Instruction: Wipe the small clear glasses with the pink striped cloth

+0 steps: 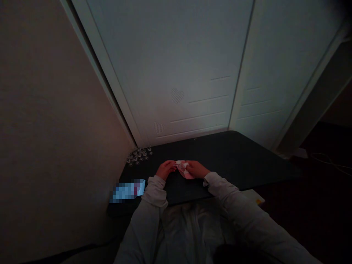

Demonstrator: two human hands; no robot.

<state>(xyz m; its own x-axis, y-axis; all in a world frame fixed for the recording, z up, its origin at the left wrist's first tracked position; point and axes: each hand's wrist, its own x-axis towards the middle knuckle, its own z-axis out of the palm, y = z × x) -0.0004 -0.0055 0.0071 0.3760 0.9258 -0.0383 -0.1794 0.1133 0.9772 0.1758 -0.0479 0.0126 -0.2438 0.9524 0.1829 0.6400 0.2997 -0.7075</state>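
Pink-and-white piece [181, 168] pinched between two hands over a black tabletop [255, 157]

The pink-and-white piece, thin and creased, is held over the near middle of the black tabletop; whether the surface is touched cannot be told in the dim light, nor whether cloth or paper is being handled. Its left edge is pinched by the bent fingers of the left hand [165, 169], and its right part is gripped by the right hand [198, 170], whose fingertips are partly hidden. By being taken from both sides, so limp a thing is probably kept spread and steady; by being held before the body, it can be reached evenly.

At the near left, beside the left sleeve [154, 192], a lit screen [128, 191] is laid, its content masked by pixels; it is likely placed there to be glanced at. At the far left, small clear knob-like pieces [139, 155] are gathered near the wall [68, 146], perhaps to be kept together and away from the elbows. The far edge is set against a white panel [176, 58] embossed with hearts [177, 95]. At the near right, a pale object [252, 197] is partly covered by the right sleeve [231, 200].
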